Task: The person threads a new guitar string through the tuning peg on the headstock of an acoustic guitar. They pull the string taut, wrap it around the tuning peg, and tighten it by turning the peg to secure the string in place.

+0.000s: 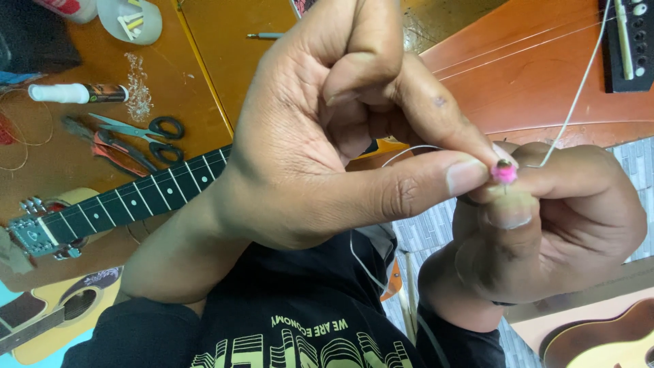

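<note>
- The small pink ball end (505,173) of a thin pale guitar string (579,92) sits at the centre of the view, close to the camera, pinched between the fingertips of both hands above the person's lap.
- The left hand (327,129) comes in from the left with thumb and forefinger pressed together on the ball end; its other fingers are curled back.
- The right hand (552,225) meets it from below and right, thumb tip pushed up against the same pink piece, remaining fingers folded into the palm.
- The string runs from the pinch up and right toward the black guitar bridge with white pins (630,41) on the reddish-brown guitar body (531,82); a second loop of string trails down over the black printed shirt (300,320).
- In my judgement, work this fine goes best with the fingertips steady, the string kept lightly taut and free of kinks, and the ball end kept in sight.
- Further out, on the orange workbench (204,41), lie the black fretted guitar neck (129,201), black-handled scissors (146,129), red-handled pliers (112,150) and a white tube (75,93).
</note>
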